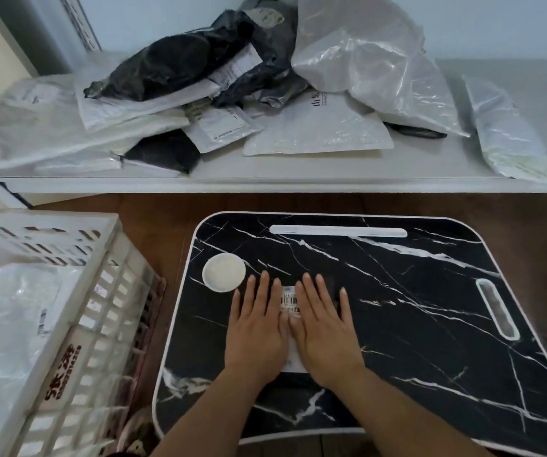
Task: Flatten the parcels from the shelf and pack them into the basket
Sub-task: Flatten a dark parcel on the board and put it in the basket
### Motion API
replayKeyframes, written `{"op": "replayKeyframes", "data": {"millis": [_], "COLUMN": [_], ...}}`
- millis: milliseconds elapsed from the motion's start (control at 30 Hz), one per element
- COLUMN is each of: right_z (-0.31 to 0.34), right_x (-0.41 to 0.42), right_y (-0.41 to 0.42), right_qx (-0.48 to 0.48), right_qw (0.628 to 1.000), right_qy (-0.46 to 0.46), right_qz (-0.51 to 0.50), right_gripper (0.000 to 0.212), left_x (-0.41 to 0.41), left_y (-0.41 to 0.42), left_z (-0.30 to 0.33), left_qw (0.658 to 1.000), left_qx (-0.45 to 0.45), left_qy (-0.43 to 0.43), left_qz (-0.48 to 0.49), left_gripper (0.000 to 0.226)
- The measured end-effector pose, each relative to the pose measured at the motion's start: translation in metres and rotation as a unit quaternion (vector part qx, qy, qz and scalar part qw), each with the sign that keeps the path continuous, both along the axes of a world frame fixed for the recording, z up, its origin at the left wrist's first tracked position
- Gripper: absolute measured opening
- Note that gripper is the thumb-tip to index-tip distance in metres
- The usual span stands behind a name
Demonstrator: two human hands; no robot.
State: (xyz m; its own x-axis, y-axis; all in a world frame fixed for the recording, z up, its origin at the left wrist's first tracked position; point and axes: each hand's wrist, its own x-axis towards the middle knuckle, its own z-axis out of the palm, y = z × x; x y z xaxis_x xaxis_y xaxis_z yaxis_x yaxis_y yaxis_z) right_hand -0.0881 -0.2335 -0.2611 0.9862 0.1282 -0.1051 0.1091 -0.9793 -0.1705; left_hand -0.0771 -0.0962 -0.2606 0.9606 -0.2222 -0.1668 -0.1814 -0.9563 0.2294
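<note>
Left hand point(256, 328) and right hand point(323, 328), fingers straight, side by side, pressing flat on small black labelled parcel point(289, 301) on marble-patterned table point(430, 308); white basket point(77, 291) at left.

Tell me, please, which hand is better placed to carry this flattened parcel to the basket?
Probably the left hand: both press flat on the parcel, but the basket stands on that side, clear of the right hand.

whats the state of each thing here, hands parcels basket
left hand: flat, pressing the black parcel
right hand: flat, pressing it too
black parcel: lying flat on the lap desk
shelf parcels: heaped, crumpled
basket: holds a white parcel
</note>
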Motion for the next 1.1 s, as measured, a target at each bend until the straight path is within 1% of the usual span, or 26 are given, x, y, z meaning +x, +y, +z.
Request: {"op": "replayKeyframes", "data": {"millis": [133,267,400,533,667,733,833,933,967,1000,1033,1067,1100], "right_z": [-0.008,-0.014,-0.019,-0.018,-0.018,-0.018,-0.014,-0.006,0.0,0.006,0.012,0.018,0.023], "right_x": [0.002,0.002,0.003,0.004,0.005,0.005,0.004,0.007,0.009,0.01,0.011,0.011,0.011], "right_y": [-0.001,0.0,-0.002,-0.001,-0.002,-0.003,-0.005,-0.008,-0.009,-0.011,-0.013,-0.015,-0.017], "right_qx": [-0.006,0.011,0.024,0.042,0.065,0.073,0.089,0.106,0.127,0.158,0.188,0.204,0.208], "right_qw": [0.999,0.999,0.998,0.998,0.997,0.997,0.996,0.991,0.987,0.983,0.977,0.974,0.969], "right_qy": [-0.037,-0.046,-0.053,-0.035,-0.031,-0.014,0.003,0.078,0.091,0.098,0.093,0.063,0.021], "right_qz": [0.016,0.016,0.016,0.021,0.023,0.021,0.03,0.038,0.03,0.008,-0.027,-0.074,-0.134], "right_gripper": [0.059,0.058,0.057,0.059,0.059,0.059,0.069,0.086,0.09,0.09,0.083,0.073,0.063], "left_x": [0.002,0.001,0.002,0.002,0.002,0.003,0.003,0.005,0.007,0.009,0.01,0.01,0.009], "left_y": [0.002,0.003,0.002,0.001,0.001,0.001,0.002,0.006,0.007,0.009,0.011,0.012,0.014], "left_z": [-0.014,-0.019,-0.021,-0.022,-0.018,-0.017,-0.015,-0.011,-0.009,-0.005,0.0,0.007,0.016], "left_qw": [0.998,0.996,0.996,0.995,0.997,0.996,0.998,0.999,0.999,0.999,0.997,0.994,0.987], "left_qx": [-0.036,-0.052,-0.043,-0.044,-0.042,-0.043,-0.046,-0.038,-0.037,-0.046,-0.069,-0.101,-0.137], "left_qy": [-0.055,-0.072,-0.081,-0.086,-0.072,-0.073,-0.05,-0.016,-0.003,0.013,0.03,0.036,0.03], "left_qz": [0.003,-0.006,-0.002,0.002,0.002,0.0,-0.005,-0.018,-0.025,-0.026,-0.014,0.022,0.083], "left_gripper": [0.058,0.056,0.055,0.055,0.054,0.054,0.055,0.063,0.067,0.068,0.069,0.068,0.067]}}
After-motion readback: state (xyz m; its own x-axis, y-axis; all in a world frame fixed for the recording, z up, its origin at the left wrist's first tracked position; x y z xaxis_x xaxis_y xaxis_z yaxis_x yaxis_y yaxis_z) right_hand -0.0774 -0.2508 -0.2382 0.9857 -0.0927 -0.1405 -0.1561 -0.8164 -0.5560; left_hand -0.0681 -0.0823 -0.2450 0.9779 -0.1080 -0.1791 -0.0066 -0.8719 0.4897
